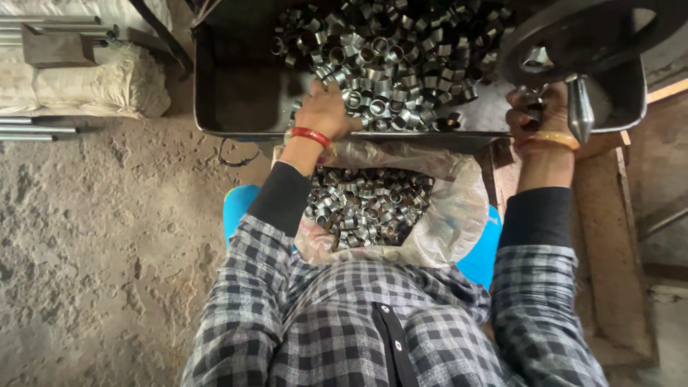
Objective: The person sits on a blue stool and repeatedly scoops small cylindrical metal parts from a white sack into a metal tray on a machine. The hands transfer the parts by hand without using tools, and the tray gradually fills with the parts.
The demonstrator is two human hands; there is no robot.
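My left hand (326,109), with a red bangle at the wrist, rests on the heap of small shiny metal rings (394,57) inside a dark metal tray (236,100); its fingers are buried among the rings, so I cannot tell whether they grip any. My right hand (539,109), wearing an orange bangle, is closed around something small and dark at the tray's right end, beside a pointed metal handle (579,107) of a dark machine wheel (580,36). In my lap lies a clear plastic bag (451,215) filled with more metal rings (369,208).
A blue seat (240,204) shows under the bag. Rough concrete floor (93,236) spreads to the left, with metal rods (36,130) and white sacks (100,86) at the top left. A brown wooden stand (609,236) runs along the right.
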